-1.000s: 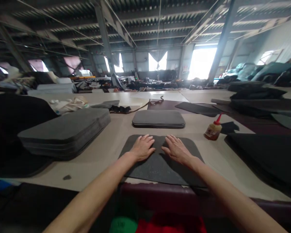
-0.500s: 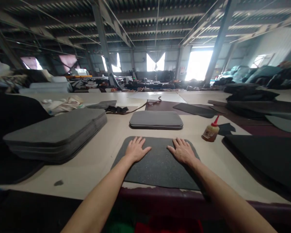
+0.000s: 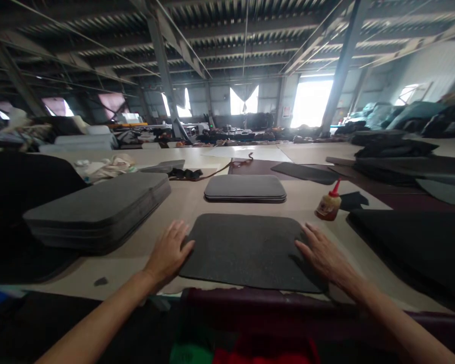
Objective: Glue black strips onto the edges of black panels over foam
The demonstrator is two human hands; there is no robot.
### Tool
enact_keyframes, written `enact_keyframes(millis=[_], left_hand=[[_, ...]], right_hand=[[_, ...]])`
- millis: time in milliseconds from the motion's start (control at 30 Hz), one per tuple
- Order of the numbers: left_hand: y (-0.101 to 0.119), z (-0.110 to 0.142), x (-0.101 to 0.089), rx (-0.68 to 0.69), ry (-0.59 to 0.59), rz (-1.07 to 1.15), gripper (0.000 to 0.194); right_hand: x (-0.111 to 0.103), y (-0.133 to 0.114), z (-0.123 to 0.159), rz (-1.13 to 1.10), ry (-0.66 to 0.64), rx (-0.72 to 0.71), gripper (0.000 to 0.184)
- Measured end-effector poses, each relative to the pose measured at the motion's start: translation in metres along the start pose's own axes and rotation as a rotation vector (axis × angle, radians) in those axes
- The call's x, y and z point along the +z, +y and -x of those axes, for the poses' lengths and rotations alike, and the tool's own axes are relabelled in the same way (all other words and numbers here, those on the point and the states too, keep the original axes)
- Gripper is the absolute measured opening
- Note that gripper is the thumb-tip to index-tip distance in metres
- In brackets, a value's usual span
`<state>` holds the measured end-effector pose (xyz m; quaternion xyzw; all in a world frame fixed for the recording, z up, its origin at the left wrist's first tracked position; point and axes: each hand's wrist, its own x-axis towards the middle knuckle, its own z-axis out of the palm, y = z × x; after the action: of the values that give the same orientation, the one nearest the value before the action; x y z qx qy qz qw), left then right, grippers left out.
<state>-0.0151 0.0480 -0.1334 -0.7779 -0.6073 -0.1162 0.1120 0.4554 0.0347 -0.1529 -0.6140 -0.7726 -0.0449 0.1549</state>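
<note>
A dark grey foam pad (image 3: 246, 250) with rounded corners lies flat on the beige table (image 3: 182, 205) right in front of me. My left hand (image 3: 169, 253) rests open at the pad's left edge, fingers stretched, thumb touching the edge. At the pad's right edge my right hand (image 3: 322, 253) lies flat and open, fingers spread. Neither hand holds anything.
A thin stack of grey pads (image 3: 245, 188) sits behind the near pad. A taller stack (image 3: 98, 210) stands to the left. A glue bottle with a red nozzle (image 3: 328, 205) stands on the right, next to black sheets (image 3: 413, 240). Fabric piles fill the back.
Both hands slid apart from the pad's middle, the left to its left edge and the right to its right edge. The pad stays flat on the table.
</note>
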Motion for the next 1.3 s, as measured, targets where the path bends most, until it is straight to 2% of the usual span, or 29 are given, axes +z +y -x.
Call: enact_keyframes(millis=[67, 133, 200, 267, 300, 433, 533, 600, 700, 800, 900, 1000, 1067, 1133, 1200, 1267, 1300], left_hand=[[0.015, 0.019, -0.006, 0.229, -0.097, 0.089, 0.067], [0.029, 0.034, -0.010, 0.354, -0.229, 0.142, 0.077], [0.037, 0.046, -0.013, 0.371, -0.292, 0.151, 0.085], [0.040, 0.057, -0.016, 0.350, -0.299, 0.146, 0.084], [0.039, 0.063, -0.017, 0.351, -0.295, 0.142, 0.082], [0.027, 0.083, -0.021, 0.432, -0.231, 0.122, 0.074], [0.016, 0.087, -0.031, 0.539, -0.138, 0.171, 0.070], [0.010, 0.080, -0.047, 0.583, -0.091, 0.232, 0.063], [0.003, 0.053, -0.084, 0.522, -0.052, 0.251, 0.050], [-0.006, 0.008, -0.122, 0.446, -0.062, 0.198, 0.042], [-0.019, -0.052, -0.147, 0.345, -0.066, 0.128, 0.041], [-0.031, -0.119, -0.168, 0.314, 0.034, 0.004, 0.045], [-0.034, -0.160, -0.185, 0.284, 0.147, -0.061, 0.042], [-0.032, -0.195, -0.203, 0.246, 0.252, -0.072, 0.040], [-0.026, -0.222, -0.213, 0.226, 0.338, -0.043, 0.044], [-0.021, -0.244, -0.206, 0.241, 0.384, 0.005, 0.048], [-0.019, -0.252, -0.194, 0.249, 0.393, 0.029, 0.048]], right_hand=[[-0.007, -0.018, 0.020, -0.090, -0.078, -0.136, 0.068], [-0.011, -0.034, 0.037, -0.138, -0.223, -0.195, 0.078], [-0.012, -0.042, 0.052, -0.163, -0.335, -0.227, 0.093], [-0.011, -0.044, 0.063, -0.172, -0.381, -0.240, 0.108], [-0.011, -0.044, 0.067, -0.169, -0.387, -0.244, 0.109], [-0.023, -0.040, 0.079, -0.146, -0.350, -0.300, 0.083], [-0.053, -0.040, 0.077, -0.205, -0.243, -0.362, 0.060], [-0.080, -0.039, 0.069, -0.214, -0.148, -0.364, 0.055], [-0.116, -0.036, 0.040, -0.192, -0.031, -0.369, 0.052], [-0.137, -0.032, -0.011, -0.202, -0.007, -0.336, 0.032], [-0.146, -0.031, -0.078, -0.232, 0.012, -0.254, 0.035], [-0.153, -0.033, -0.148, -0.251, 0.059, -0.203, 0.031], [-0.161, -0.034, -0.189, -0.225, 0.125, -0.151, 0.029], [-0.168, -0.033, -0.221, -0.161, 0.280, -0.087, 0.031], [-0.169, -0.029, -0.244, -0.098, 0.514, -0.070, 0.037], [-0.160, -0.020, -0.259, -0.052, 0.735, -0.125, 0.040], [-0.150, -0.014, -0.264, -0.039, 0.799, -0.169, 0.040]])
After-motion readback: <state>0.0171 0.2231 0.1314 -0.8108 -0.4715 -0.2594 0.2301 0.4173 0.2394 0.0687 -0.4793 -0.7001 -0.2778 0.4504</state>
